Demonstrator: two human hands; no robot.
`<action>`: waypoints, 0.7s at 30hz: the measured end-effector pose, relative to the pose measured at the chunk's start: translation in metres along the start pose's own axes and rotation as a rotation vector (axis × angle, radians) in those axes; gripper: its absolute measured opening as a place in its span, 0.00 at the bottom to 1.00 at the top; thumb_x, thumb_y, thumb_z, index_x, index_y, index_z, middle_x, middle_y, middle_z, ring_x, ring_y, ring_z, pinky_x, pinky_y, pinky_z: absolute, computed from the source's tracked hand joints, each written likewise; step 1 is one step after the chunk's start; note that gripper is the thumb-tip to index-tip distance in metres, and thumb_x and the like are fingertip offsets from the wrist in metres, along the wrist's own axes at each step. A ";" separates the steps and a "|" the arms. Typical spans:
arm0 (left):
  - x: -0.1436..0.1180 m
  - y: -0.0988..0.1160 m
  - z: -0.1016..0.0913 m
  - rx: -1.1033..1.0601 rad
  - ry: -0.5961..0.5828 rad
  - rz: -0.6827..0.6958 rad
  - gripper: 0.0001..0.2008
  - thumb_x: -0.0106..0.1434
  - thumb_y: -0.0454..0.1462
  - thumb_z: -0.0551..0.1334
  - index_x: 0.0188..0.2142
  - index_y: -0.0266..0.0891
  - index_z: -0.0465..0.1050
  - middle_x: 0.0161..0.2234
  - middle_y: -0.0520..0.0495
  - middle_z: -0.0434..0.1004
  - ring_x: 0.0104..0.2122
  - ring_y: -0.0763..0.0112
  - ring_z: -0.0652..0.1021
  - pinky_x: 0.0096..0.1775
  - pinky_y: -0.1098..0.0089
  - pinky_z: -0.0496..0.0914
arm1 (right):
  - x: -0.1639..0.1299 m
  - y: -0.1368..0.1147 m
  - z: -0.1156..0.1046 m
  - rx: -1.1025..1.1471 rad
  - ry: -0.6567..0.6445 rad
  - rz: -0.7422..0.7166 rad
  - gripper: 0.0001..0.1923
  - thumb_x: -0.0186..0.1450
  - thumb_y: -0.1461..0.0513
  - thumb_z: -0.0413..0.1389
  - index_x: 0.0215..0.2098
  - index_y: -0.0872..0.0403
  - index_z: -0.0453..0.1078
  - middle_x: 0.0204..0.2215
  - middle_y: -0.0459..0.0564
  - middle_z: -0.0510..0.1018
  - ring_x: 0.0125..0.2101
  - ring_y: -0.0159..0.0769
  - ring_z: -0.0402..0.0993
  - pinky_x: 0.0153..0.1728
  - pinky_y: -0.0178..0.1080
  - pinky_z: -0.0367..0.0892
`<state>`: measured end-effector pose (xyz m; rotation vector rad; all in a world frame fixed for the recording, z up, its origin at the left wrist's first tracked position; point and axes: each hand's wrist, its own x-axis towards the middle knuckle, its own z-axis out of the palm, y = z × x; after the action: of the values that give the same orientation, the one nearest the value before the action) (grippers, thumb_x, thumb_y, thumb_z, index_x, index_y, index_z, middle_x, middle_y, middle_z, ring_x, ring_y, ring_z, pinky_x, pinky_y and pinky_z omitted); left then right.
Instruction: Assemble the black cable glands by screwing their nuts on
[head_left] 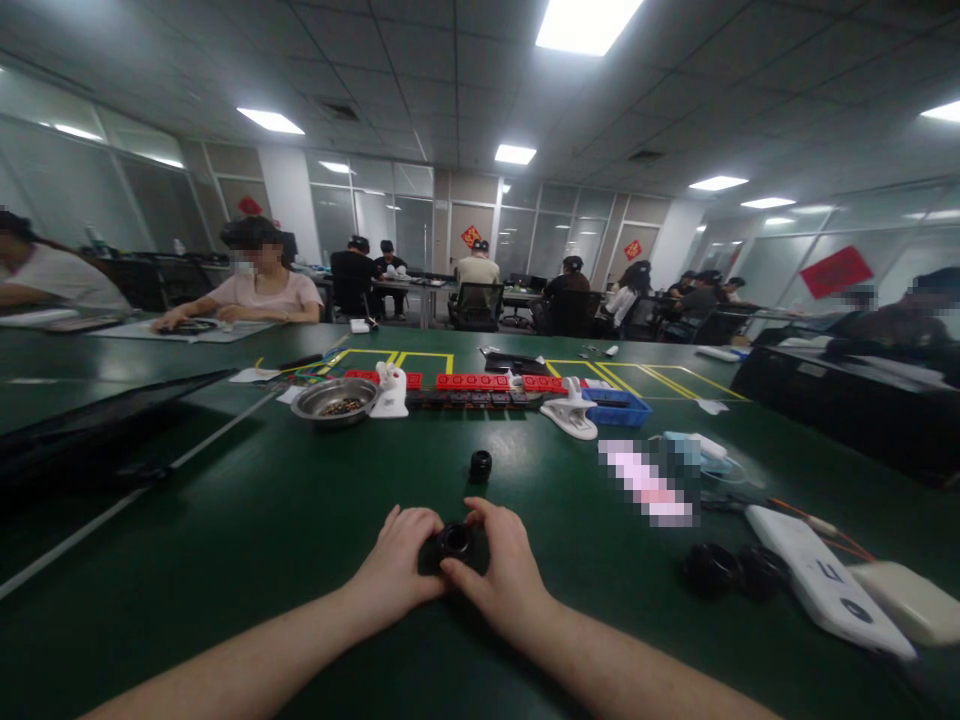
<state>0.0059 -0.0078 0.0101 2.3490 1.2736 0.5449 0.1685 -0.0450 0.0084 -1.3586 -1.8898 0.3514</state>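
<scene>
Both my hands meet over the green table (285,520) near its front edge. Between them sits a small black round part (454,541) with a ring-shaped top. My left hand (401,560) wraps its left side, my right hand (501,570) wraps its right side, and fingers of both rest on its rim. A second small black cylindrical part (481,465) stands alone on the table a little beyond my hands.
A metal bowl (335,401), white clamps (571,411), red strips (472,381) and a blue bin (619,408) stand further back. Two black round parts (731,570) and white devices (821,580) lie at right. A dark panel (97,430) lies at left. Other people sit at tables behind.
</scene>
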 end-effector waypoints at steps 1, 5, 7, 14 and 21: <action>0.000 0.000 0.000 0.002 0.002 0.001 0.14 0.45 0.40 0.62 0.32 0.41 0.64 0.38 0.50 0.67 0.42 0.61 0.68 0.53 0.51 0.47 | 0.000 0.000 -0.001 0.006 -0.021 -0.037 0.27 0.51 0.65 0.54 0.49 0.56 0.55 0.39 0.51 0.69 0.43 0.41 0.63 0.51 0.51 0.49; 0.000 -0.003 0.001 0.002 -0.002 0.027 0.17 0.47 0.45 0.62 0.34 0.41 0.63 0.38 0.48 0.67 0.43 0.60 0.67 0.52 0.50 0.48 | -0.002 -0.003 -0.006 0.018 -0.128 -0.151 0.34 0.49 0.68 0.51 0.54 0.55 0.48 0.50 0.53 0.62 0.52 0.42 0.54 0.55 0.54 0.34; 0.001 -0.004 0.002 0.000 -0.006 0.029 0.18 0.46 0.46 0.63 0.34 0.40 0.63 0.38 0.48 0.67 0.43 0.60 0.67 0.52 0.50 0.48 | -0.002 -0.004 -0.006 0.008 -0.128 -0.144 0.35 0.50 0.65 0.52 0.55 0.55 0.46 0.52 0.55 0.59 0.54 0.44 0.51 0.54 0.56 0.34; 0.001 -0.004 0.002 -0.012 0.000 0.026 0.15 0.48 0.45 0.62 0.32 0.42 0.63 0.38 0.48 0.68 0.42 0.60 0.67 0.52 0.50 0.48 | -0.001 -0.001 0.002 -0.019 -0.059 -0.090 0.36 0.50 0.53 0.58 0.52 0.56 0.51 0.46 0.56 0.65 0.48 0.45 0.59 0.52 0.53 0.47; 0.001 -0.005 0.002 0.012 -0.007 0.025 0.13 0.46 0.40 0.61 0.32 0.42 0.63 0.37 0.49 0.68 0.42 0.60 0.68 0.52 0.51 0.48 | 0.000 -0.002 0.003 -0.019 -0.022 -0.011 0.33 0.47 0.59 0.60 0.49 0.54 0.56 0.39 0.52 0.67 0.41 0.43 0.63 0.45 0.47 0.58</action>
<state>0.0040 -0.0052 0.0061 2.3781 1.2491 0.5385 0.1651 -0.0450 0.0073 -1.3615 -1.9230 0.3446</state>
